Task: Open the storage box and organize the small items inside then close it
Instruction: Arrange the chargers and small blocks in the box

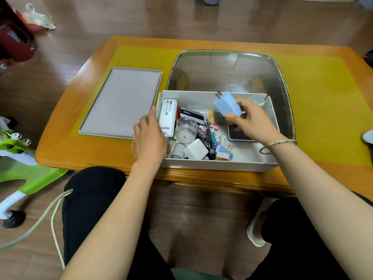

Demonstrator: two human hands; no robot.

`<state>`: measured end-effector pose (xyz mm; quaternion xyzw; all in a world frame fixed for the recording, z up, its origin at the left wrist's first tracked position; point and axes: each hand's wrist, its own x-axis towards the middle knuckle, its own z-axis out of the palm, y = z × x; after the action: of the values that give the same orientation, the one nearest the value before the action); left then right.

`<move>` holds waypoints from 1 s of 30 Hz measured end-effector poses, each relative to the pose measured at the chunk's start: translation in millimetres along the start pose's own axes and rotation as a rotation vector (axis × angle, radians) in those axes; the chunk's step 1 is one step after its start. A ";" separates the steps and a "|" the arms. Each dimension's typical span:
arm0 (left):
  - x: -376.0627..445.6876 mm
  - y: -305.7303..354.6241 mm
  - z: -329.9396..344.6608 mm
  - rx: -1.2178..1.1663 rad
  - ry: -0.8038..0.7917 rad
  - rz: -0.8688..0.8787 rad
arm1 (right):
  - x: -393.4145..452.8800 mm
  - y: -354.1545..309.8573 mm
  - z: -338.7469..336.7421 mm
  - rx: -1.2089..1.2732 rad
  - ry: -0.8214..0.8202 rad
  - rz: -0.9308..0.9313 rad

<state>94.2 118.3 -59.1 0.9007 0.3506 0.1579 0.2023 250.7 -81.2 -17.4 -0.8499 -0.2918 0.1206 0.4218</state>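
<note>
The grey storage box (222, 164) stands open at the table's near edge, its clear lid (228, 71) tipped up behind it. Inside lie a white power bank (167, 116), a clear cup (185, 130), a white charger (195, 149), a black card box (191, 115), a dark tray (239, 136), clips and other small items. My right hand (254, 120) holds a light blue plug adapter (227, 104) above the box's right half. My left hand (149, 138) rests on the box's left wall beside the power bank, fingers apart, with nothing seen in it.
A flat grey tray (121, 102) lies on the yellow mat (323, 98) left of the box. The wooden table (80, 152) ends just before my knees. A green and white toy (18, 152) and a cord (50, 215) are on the floor at left.
</note>
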 end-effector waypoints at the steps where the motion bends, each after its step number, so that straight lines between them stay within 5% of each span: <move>1: -2.5 1.9 -2.1 0.010 0.086 0.052 | -8.7 5.3 -5.1 0.014 -0.025 0.023; 4: -8.8 17.8 -9.1 -0.091 0.172 0.311 | -32.9 25.9 -13.4 -0.126 0.023 -0.009; 9: -5.0 71.6 -0.1 -0.039 -0.539 0.732 | -49.9 42.7 -10.0 -0.087 0.358 -0.003; 12: 2.2 99.9 20.0 0.261 -0.730 0.898 | -46.6 42.9 -8.7 -0.053 0.472 -0.025; 19: 12.7 129.2 51.3 0.615 -0.821 1.023 | -46.4 45.0 -3.9 0.045 0.501 0.017; 30: 12.1 134.3 60.2 0.720 -0.796 1.015 | -47.9 45.2 -1.6 0.004 0.441 0.081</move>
<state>204.6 21.2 -45.9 0.9518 -0.1791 -0.2315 -0.0916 230.9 -132.4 -54.0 -0.8659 -0.1580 -0.0507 0.4719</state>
